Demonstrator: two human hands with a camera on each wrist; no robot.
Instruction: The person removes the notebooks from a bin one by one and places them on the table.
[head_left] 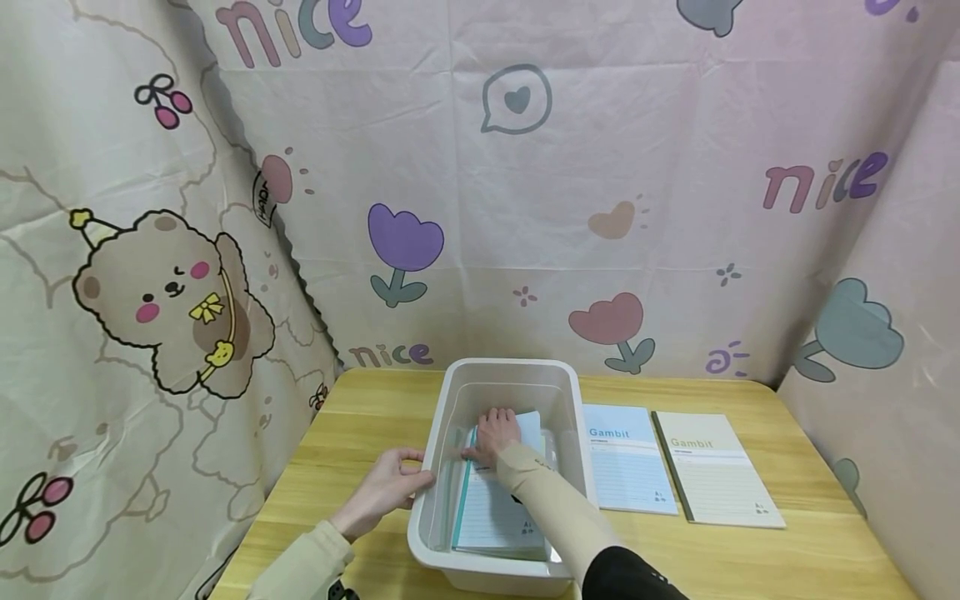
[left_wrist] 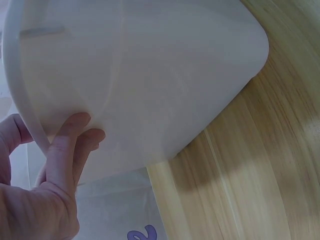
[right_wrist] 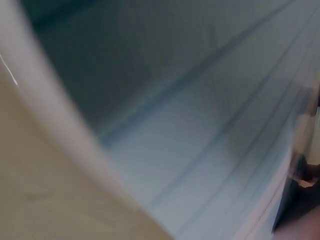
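A whitish plastic bin (head_left: 450, 550) stands on the wooden table. My left hand (head_left: 386, 487) pinches its left rim, thumb at the edge and fingers against the outer wall, as the left wrist view also shows of the bin (left_wrist: 150, 75). Inside lies a light blue lined notebook (head_left: 491, 521) with a teal spine, flat on the bottom, another edge showing beneath it. My right hand (head_left: 498, 435) reaches into the bin and rests on the notebook's far part, thumb pointing left. In the blurred right wrist view the lined cover (right_wrist: 190, 170) is very close.
Right of the bin lie a blue "Gambit" notebook (head_left: 626, 467) and a cream "Gambit" notebook (head_left: 720, 475) with a dark spine, side by side. A printed curtain (head_left: 525, 208) hangs behind the table (head_left: 360, 400) and along both sides.
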